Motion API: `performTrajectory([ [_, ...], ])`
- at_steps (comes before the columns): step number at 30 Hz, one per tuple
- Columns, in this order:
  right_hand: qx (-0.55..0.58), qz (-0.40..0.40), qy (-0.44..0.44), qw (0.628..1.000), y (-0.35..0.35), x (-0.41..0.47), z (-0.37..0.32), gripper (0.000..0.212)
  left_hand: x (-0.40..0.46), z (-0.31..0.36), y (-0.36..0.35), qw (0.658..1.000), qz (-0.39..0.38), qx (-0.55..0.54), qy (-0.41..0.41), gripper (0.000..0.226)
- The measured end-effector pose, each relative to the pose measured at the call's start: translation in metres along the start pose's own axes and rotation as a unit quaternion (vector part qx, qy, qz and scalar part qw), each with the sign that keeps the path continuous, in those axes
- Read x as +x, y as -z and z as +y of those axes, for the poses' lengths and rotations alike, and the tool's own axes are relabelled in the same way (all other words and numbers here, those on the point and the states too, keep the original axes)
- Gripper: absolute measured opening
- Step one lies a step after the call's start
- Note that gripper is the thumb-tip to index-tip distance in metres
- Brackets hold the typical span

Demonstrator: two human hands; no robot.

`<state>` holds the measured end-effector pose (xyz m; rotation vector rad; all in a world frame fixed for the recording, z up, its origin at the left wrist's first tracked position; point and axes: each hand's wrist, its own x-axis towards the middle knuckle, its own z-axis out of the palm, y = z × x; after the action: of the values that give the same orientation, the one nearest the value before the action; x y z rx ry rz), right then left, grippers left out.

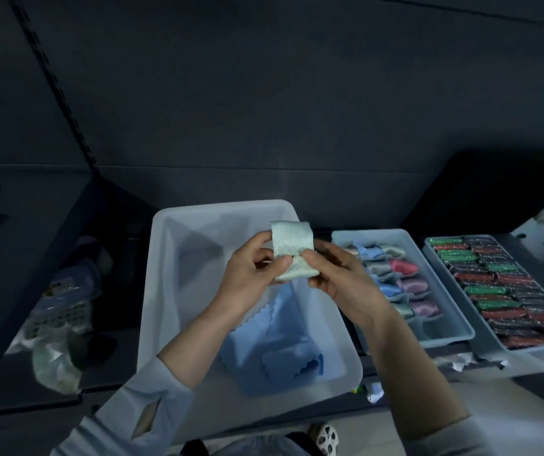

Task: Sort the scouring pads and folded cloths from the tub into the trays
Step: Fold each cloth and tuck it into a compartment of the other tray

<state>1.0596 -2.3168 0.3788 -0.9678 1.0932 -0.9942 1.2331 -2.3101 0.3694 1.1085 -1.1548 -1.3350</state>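
While both hands are raised over the tub, this is how the things stand:

Tub: the white tub [162,291] is the landmark; it stands in the middle, in front of the person.
White cloth: a folded white cloth [292,250] with a dotted weave is held in the air above the far half of the tub, not touching it.
Left hand: the left hand [250,278] holds the cloth from its left side; the thumb presses on the front near the lower edge, the curled fingers [260,240] go behind the left edge.
Right hand: the right hand [346,278] pinches the cloth from the right; the thumb tip meets the left thumb at the middle of the front, and the other fingers are curled behind and below the cloth.
Blue cloths: pale blue cloths [273,350] with wavy edges lie inside the tub, in its near half, under the wrists.
Cloth tray: a grey tray [444,337] stands just right of the tub; folded cloths [402,268] in pink, blue, grey and lilac lie in its compartments.
Pad tray: a second tray [527,352] stands further right of the tub, filled with rows of red, green and dark scouring pads [507,291].
Basket: a white basket [56,314] with plastic bags is left of the tub.
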Motion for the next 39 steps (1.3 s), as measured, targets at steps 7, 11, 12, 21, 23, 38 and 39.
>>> performTrajectory([
  [7, 0.046, -0.009, 0.008, 0.999, 0.017, -0.022, 0.018, 0.022, -0.014, -0.011, -0.010, 0.997, -0.044, -0.022, 0.064, 0.030],
  [11, 0.003, -0.009, 0.023, 1.000, 0.036, -0.033, 0.023, 0.039, -0.017, -0.013, -0.030, 0.990, -0.035, -0.069, 0.119, 0.026],
  [12, -0.002, -0.012, 0.017, 1.000, 0.043, -0.035, 0.021, 0.039, -0.018, -0.015, -0.037, 0.990, -0.035, -0.067, 0.119, 0.019],
  [21, -0.105, -0.054, -0.080, 0.990, 0.144, -0.055, -0.001, 0.032, -0.018, -0.038, -0.120, 0.997, -0.047, 0.063, 0.023, 0.017],
  [23, -0.120, -0.025, -0.073, 0.990, 0.171, -0.057, 0.001, 0.032, -0.023, -0.047, -0.138, 0.987, -0.055, 0.150, -0.017, 0.023],
  [38, -0.632, -0.048, 0.043, 0.772, 0.262, -0.027, 0.047, 0.014, -0.045, -0.127, -0.215, 0.795, -0.077, 0.582, -0.155, 0.028],
  [39, -0.640, -0.058, 0.037, 0.766, 0.262, -0.024, 0.048, 0.015, -0.045, -0.130, -0.215, 0.794, -0.075, 0.583, -0.152, 0.024],
])
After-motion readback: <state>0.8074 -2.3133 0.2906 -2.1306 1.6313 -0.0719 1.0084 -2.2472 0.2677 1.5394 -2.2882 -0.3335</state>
